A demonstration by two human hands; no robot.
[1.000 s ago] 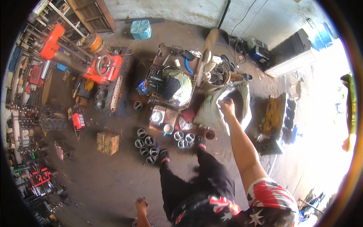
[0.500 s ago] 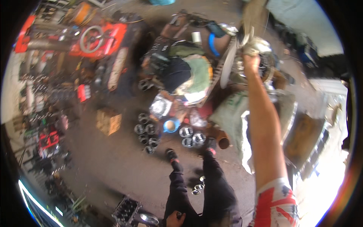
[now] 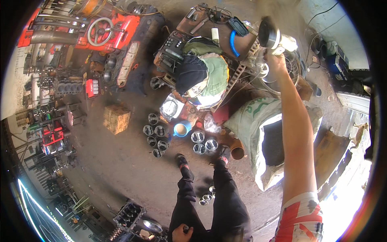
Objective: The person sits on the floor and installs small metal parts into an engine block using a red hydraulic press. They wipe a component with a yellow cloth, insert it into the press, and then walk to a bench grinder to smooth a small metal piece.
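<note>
The fan head (image 3: 287, 42), as the white unit with a dark round face appears to be, stands at the far end of the person's outstretched right arm, beyond the sack (image 3: 244, 117) and beside the far right corner of the table (image 3: 183, 26). A second ago the right hand (image 3: 276, 62) is over the sack's mouth; now it is up against the near side of the fan head, and the dark face shows more plainly than half a second ago, so the reach has become contact. The fan head hides the fingertips, so I cannot tell whether that hand is closed on it or merely pressing. A tan blur (image 3: 278, 10) lies just past it (perhaps spinning blades, though the smear is too soft to say). Low down, by the thigh, the left hand (image 3: 181, 234) is curled around a small dark object (image 3: 186, 228).
</note>
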